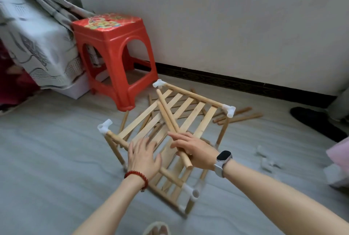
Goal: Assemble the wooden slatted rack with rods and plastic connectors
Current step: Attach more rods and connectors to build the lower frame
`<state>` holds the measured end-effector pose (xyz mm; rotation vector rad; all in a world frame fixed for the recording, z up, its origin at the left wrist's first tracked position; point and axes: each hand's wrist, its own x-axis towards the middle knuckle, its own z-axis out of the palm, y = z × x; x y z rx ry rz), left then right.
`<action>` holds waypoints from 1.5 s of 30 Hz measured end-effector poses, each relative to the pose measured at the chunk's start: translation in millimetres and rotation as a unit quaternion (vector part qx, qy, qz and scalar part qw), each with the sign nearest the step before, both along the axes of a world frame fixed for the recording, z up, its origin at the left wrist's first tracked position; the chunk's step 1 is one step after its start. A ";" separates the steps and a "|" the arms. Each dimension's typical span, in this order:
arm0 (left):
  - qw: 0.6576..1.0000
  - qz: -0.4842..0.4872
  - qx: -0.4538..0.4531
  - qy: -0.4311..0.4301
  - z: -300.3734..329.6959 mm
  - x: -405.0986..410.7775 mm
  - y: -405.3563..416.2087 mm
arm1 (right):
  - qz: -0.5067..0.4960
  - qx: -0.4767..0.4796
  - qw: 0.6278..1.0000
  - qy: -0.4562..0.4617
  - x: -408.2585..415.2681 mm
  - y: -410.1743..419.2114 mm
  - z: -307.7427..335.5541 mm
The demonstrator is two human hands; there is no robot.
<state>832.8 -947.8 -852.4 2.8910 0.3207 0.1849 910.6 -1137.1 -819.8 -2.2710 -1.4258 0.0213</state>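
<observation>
Grey floor (47,159), white wall beyond. My left hand (144,157) lies spread flat on the rack (170,121); my right hand (194,149) grips two rods (166,114) across the slats. Loose rods (239,116) behind are partly hidden; the white bits (268,161) to the right are blurred.

In view are two hands, left (144,156) and right (195,150), one red plastic stool (113,53), one partly built wooden slatted rack (175,117), two loose rods (170,119) across its top, and four white plastic connectors (229,111) plainly visible at its corners.
</observation>
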 end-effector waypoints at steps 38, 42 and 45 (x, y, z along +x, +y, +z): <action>0.873 0.217 -0.436 0.025 1.4 -40.5 -24.3 | -0.045 -0.307 0.942 0.124 -31.2 -11.8 9.2; 0.881 0.204 -0.425 0.042 5.5 -46.4 -0.9 | -0.023 -0.324 0.941 0.098 -40.7 -3.6 7.3; 0.896 0.213 -0.386 0.050 7.8 -49.2 14.8 | 0.006 -0.316 0.947 0.058 -51.6 8.5 -0.7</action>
